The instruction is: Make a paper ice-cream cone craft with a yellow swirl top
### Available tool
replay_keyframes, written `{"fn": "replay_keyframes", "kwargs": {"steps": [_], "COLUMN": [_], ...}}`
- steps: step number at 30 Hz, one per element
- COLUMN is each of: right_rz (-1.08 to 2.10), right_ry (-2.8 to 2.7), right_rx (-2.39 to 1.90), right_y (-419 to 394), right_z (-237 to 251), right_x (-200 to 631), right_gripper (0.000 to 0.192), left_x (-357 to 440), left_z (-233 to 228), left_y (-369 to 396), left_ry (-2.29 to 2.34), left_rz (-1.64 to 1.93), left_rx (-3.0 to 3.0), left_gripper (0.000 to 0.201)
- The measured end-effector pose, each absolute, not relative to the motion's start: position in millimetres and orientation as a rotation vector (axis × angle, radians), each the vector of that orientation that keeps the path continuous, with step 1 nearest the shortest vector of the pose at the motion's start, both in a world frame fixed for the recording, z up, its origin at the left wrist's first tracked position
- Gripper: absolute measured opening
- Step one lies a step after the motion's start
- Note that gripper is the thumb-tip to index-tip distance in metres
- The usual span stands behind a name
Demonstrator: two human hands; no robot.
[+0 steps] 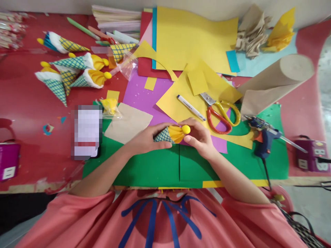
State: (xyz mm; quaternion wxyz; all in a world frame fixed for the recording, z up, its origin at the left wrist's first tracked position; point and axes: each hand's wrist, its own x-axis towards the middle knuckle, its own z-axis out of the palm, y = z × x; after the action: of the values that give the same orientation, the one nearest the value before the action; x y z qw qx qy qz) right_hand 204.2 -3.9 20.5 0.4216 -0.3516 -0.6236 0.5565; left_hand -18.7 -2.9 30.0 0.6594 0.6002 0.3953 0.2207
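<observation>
Between my two hands is a small paper cone (163, 135) with a blue-green crisscross pattern; pleated yellow paper (177, 133) fans out of its wide end, with a yellow ball (186, 129) at the tip. My left hand (147, 138) is wrapped round the patterned cone, which lies on its side, pointing left. At the yellow end, my right hand (200, 137) curls its thumb and fingers about the pleats near the ball. Just beyond the hands lie a white marker (191, 107) and scissors (219, 120) with red and yellow handles.
Several finished cones (74, 70) lie at the left. A glue gun (265, 141) with its cord and a brown paper roll (279, 81) are at the right. Yellow sheets (196, 38) lie at the back, a phone (86, 131) left, and green sheet (150, 168) beneath the hands.
</observation>
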Motion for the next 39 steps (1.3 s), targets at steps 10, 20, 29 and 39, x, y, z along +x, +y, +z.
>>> {"fn": "replay_keyframes", "kwargs": {"steps": [10,20,29,39], "right_rz": [1.391,1.321,1.212,1.372], "right_ry": [-1.513,-1.514,-1.521,-1.402], "right_rx": [-0.825,-0.796,-0.770,-0.711], "right_y": [-4.4,-4.5,-1.1,-1.8], "right_z": [16.0,11.8,20.8,18.9], "right_x": [204.3,206.1,206.2,206.5], "right_gripper": [0.031,0.058,0.022,0.031], "left_x": [-20.3,-19.8,-21.8,-20.9], "left_z": [31.8,34.4,30.9,30.9], "left_y": [-2.9,-4.5,-4.8,-5.2], "left_ry": [0.833,0.838,0.845,0.784], "left_rz": [0.464,0.436,0.425,0.480], "left_rx": [1.295,1.196,1.155,1.147], "left_gripper": [0.070,0.072,0.070,0.068]}}
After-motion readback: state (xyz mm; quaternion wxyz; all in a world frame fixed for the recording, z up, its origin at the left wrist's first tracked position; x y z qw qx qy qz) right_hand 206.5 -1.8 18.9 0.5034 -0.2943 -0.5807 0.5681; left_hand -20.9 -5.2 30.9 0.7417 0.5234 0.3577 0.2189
